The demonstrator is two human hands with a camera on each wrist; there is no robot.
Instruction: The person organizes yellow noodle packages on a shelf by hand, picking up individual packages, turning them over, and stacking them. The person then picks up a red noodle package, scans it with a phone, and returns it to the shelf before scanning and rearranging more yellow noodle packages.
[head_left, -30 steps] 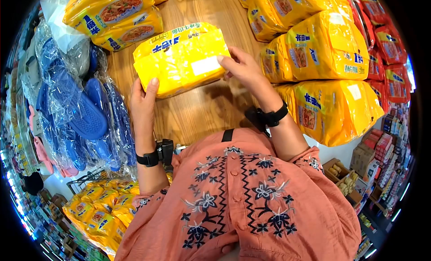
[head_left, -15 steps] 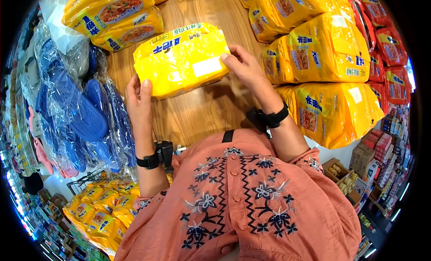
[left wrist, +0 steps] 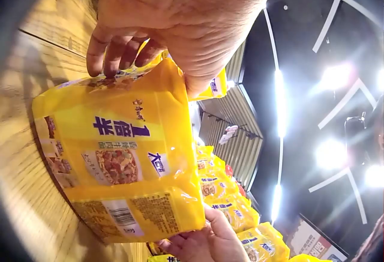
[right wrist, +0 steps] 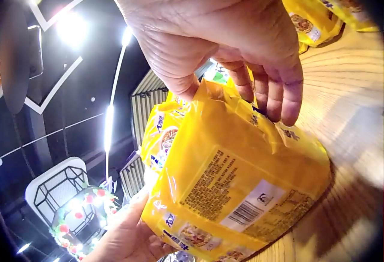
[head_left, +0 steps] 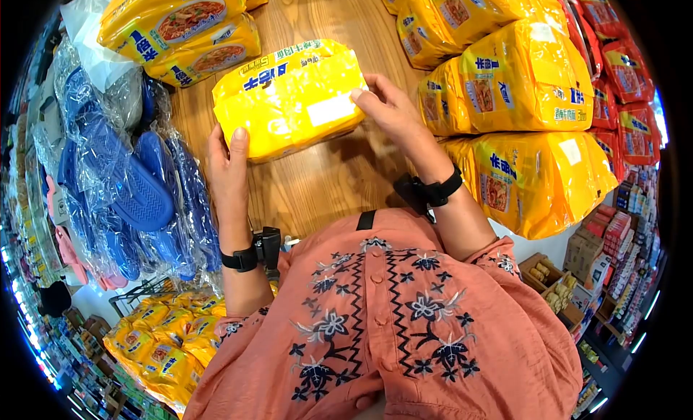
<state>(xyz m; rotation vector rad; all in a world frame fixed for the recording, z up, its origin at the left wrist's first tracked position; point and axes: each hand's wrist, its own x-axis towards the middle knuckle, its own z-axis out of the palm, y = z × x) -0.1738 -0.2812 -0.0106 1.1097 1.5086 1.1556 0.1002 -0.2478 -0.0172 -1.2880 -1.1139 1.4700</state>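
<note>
A yellow multipack of instant noodles (head_left: 292,102) is held above the wooden table between two hands. My left hand (head_left: 229,163) grips its left end, thumb on the near face and fingers behind. At the right end, my right hand (head_left: 395,111) pinches the wrapper, its thumb beside a white label. The left wrist view shows the noodle multipack (left wrist: 120,160) with a bowl picture and a barcode on its end, close over the wood. In the right wrist view, the right hand's fingers (right wrist: 273,91) bend over the pack's folded end.
More yellow noodle packs (head_left: 534,80) are stacked on the right, with red packs (head_left: 628,73) beyond. Other yellow packs (head_left: 195,30) stand at the back left. Blue slippers in clear plastic (head_left: 137,189) hang along the left edge. Wooden tabletop (head_left: 303,192) shows between.
The pack stays nearly in place, shifting very slightly left and toward the body. My left thumb has moved a little outward along the pack's left end.
</note>
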